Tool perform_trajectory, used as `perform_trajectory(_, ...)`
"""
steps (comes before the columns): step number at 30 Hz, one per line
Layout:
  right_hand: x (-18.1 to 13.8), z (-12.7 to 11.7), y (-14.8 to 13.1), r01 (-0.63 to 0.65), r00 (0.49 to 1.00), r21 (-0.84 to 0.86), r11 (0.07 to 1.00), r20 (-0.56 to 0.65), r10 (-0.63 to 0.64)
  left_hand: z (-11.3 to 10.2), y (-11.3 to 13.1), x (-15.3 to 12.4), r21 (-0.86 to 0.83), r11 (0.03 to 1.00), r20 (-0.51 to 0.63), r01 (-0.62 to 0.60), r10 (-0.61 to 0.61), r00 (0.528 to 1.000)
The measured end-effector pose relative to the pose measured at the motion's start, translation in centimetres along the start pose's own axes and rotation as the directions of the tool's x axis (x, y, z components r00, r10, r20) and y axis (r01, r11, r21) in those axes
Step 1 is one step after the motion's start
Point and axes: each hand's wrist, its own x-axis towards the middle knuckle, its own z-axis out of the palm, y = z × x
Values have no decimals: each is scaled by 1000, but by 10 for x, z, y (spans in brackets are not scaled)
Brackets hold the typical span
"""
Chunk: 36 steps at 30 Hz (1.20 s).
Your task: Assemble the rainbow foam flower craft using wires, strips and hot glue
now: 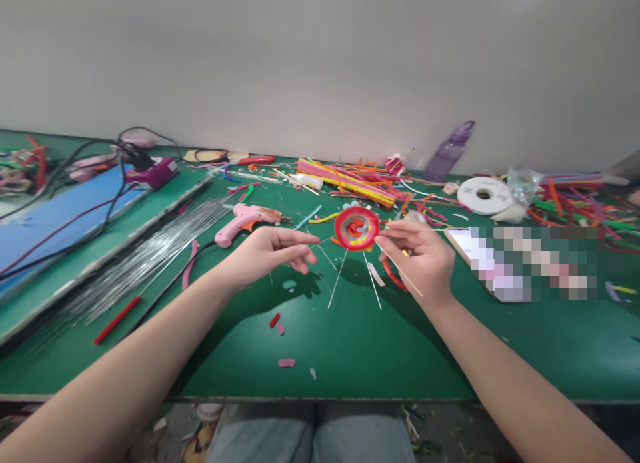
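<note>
A round woven disc (357, 228) of red, yellow and blue pipe cleaner hangs above the green table (350, 343), with thin white wire spokes sticking out of it. My right hand (421, 258) is closed on the spokes at the disc's right edge. My left hand (273, 250) is just left of the disc, fingers pinched on a thin spoke pointing toward it.
A pink glue gun (245, 221) lies left of my left hand. A bundle of silver wires (150, 256) runs along the left. Heaps of coloured pipe cleaners (350, 180), a white tape reel (484, 194), a purple bottle (449, 153) and a phone (467, 244) lie behind.
</note>
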Motion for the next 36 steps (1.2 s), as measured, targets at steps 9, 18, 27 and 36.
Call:
perform_trajectory(9, 5, -1, 1, -68, 997, 149, 986, 38, 63, -3, 1, -1, 1, 999, -52, -32, 32, 998)
perform_trajectory(18, 7, -3, -3, -44, 996, 177, 983, 87, 29, -5, 3, -3, 55, 997, -26, -53, 54, 998)
perform_trajectory(27, 6, -1, 3, -22, 979, 316, 948, 200, -44, -9, 10, -3, 318, 942, 118, -111, 77, 990)
perform_trajectory(36, 2, -5, 10, 29, 911, 187, 982, 400, -104, -17, 5, -1, 516, 843, 168, -154, 76, 983)
